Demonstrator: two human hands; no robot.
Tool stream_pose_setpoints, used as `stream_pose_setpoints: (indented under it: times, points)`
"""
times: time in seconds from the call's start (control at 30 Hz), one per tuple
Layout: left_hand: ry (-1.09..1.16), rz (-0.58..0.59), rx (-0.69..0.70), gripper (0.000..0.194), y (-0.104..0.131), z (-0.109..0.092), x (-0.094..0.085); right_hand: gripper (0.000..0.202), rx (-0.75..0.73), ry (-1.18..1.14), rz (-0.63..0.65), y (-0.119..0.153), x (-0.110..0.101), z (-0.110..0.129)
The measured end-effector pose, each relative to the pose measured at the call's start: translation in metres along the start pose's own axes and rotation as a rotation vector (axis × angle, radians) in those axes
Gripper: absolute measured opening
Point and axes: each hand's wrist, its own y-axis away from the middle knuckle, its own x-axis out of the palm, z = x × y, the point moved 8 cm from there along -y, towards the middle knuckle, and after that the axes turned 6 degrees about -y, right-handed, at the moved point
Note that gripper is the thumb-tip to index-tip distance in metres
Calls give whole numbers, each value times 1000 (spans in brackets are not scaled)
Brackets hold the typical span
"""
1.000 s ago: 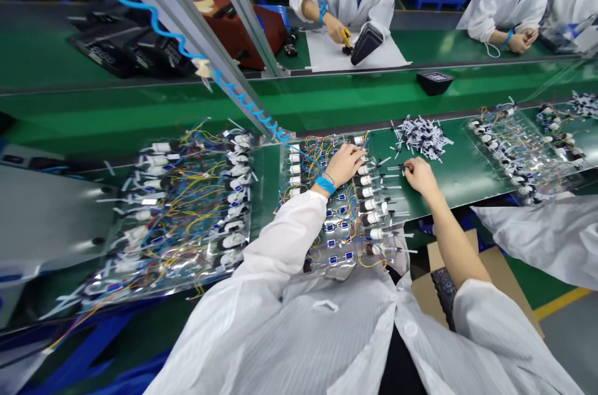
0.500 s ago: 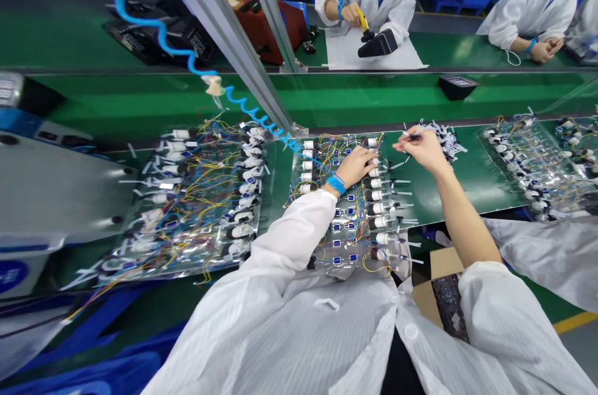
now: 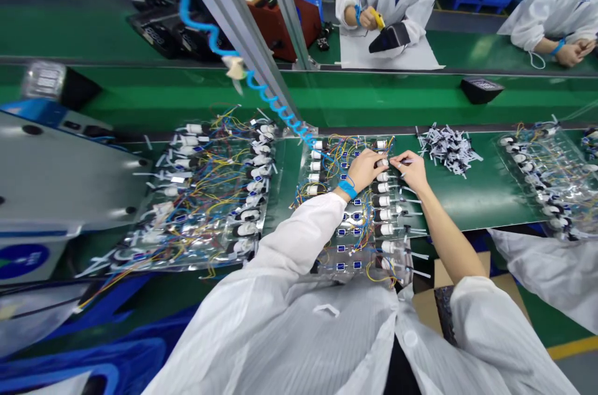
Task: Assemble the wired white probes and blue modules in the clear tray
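Note:
In front of me lies a clear plastic tray [image 3: 322,252] with rows of white cylindrical parts [image 3: 384,200], thin coloured wires and small blue squares [image 3: 341,248]. Near its upper right, my left hand [image 3: 365,171] has its fingers closed at a white cylindrical part. My right hand [image 3: 412,171] is pinched on a small thin strip right beside that part, its fingertips almost meeting those of the left. Similar strips stick out from the lower parts on the right side. Beyond my right hand sits a pile of black-and-white strips [image 3: 448,149].
Another wired tray [image 3: 196,245] is on the left, and one more [image 3: 574,186] on the right. A coiled blue cord [image 3: 275,105] hangs along a metal post [image 3: 243,33]. A grey machine [image 3: 65,177] stands at far left. Across the line, a person holds a yellow tool [image 3: 377,18].
My right hand has moved left from beside the strip pile to the tray's right row, bringing a strip. My left hand stays on the tray, while the view has shifted slightly.

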Motion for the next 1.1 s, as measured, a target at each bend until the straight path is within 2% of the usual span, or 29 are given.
stream_pose_setpoints:
  times: [0.2, 0.6, 0.93, 1.1]
  points:
    - [25, -18, -11, 30, 1, 3, 1, 43, 17, -13, -34, 2, 8, -11]
    - [51, -45, -28, 31, 2, 6, 2, 41, -4, -36, -95, 3, 4, -21]
    - [37, -59, 11, 30, 2, 3, 3, 39, -29, -43, -64, 5, 8, -15]
    - [17, -28, -9, 24, -1, 3, 5, 29, -64, 105, 1, 4, 12, -9]
